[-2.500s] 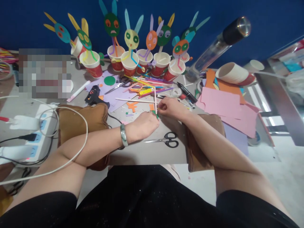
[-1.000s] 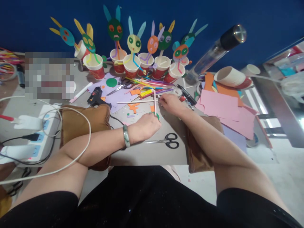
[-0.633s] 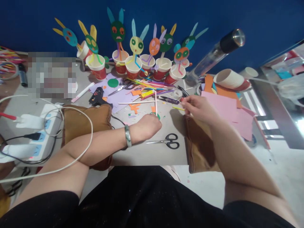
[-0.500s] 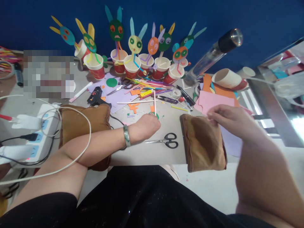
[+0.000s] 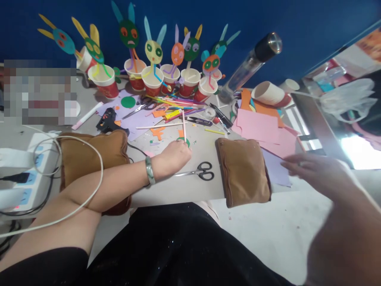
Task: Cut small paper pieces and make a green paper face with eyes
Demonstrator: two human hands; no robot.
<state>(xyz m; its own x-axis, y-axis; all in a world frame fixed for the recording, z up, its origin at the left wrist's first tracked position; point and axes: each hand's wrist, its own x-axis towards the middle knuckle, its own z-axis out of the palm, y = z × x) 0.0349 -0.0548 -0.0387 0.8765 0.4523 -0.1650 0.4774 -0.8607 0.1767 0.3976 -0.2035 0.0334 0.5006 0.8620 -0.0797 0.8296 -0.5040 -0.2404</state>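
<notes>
My left hand [image 5: 174,158], with a green bangle on its wrist, is closed on the table around the lower end of a pale pink stick [image 5: 183,124]. A green paper piece [image 5: 187,142] shows just behind these fingers. Black-handled scissors [image 5: 200,172] lie close to that hand, blades pointing left. At the right, my right hand [image 5: 320,172] is in the air by the edge of a purple paper sheet [image 5: 275,169], blurred. Its fingers are stretched leftward, and I see nothing held in them. Pink paper sheets [image 5: 257,125] lie beyond it.
Red-and-white paper cups [image 5: 152,83] with paper rabbit-eared figures line the wall. A glue gun [image 5: 108,121], sticks and scraps cover the table's middle. Brown cushions [image 5: 245,172] lie on both sides. A white cable [image 5: 99,171] loops across my left arm. A clear bottle [image 5: 244,73] leans at the back.
My right hand has moved right, away from above the right cushion and the pink paper, and its fingers have straightened. My left hand stays with the stick. The view has swung to the right.
</notes>
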